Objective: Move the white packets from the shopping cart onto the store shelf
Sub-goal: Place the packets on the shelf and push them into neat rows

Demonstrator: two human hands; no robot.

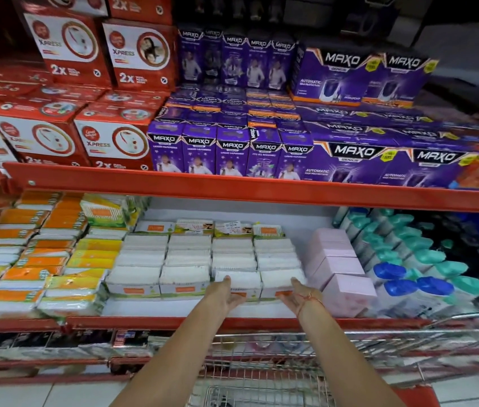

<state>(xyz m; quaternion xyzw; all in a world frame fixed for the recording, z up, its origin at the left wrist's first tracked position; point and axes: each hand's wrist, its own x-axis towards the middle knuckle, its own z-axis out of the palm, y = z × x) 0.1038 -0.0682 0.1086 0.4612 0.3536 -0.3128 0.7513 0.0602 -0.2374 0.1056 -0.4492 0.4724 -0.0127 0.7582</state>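
Observation:
White packets [188, 259] with orange labels lie in rows on the white middle shelf [156, 309]. My left hand [230, 293] reaches over the red shelf edge and grips the front of a front-row white packet [239, 282], thumb on top. My right hand [298, 295], a red thread at its wrist, grips the neighbouring white packet [280, 282] in the same way. Both packets rest on the shelf in line with the rows behind them. The wire shopping cart [261, 374] stands below my arms; what is in it is too blurred to tell.
Pink boxes [338, 268] sit right of the white packets, then teal- and blue-capped bottles [402, 277]. Orange and yellow packets [41, 259] fill the left. Red boxes [56, 136] and purple boxes [232, 154] stand on the shelf above, with its red beam [232, 186] overhead.

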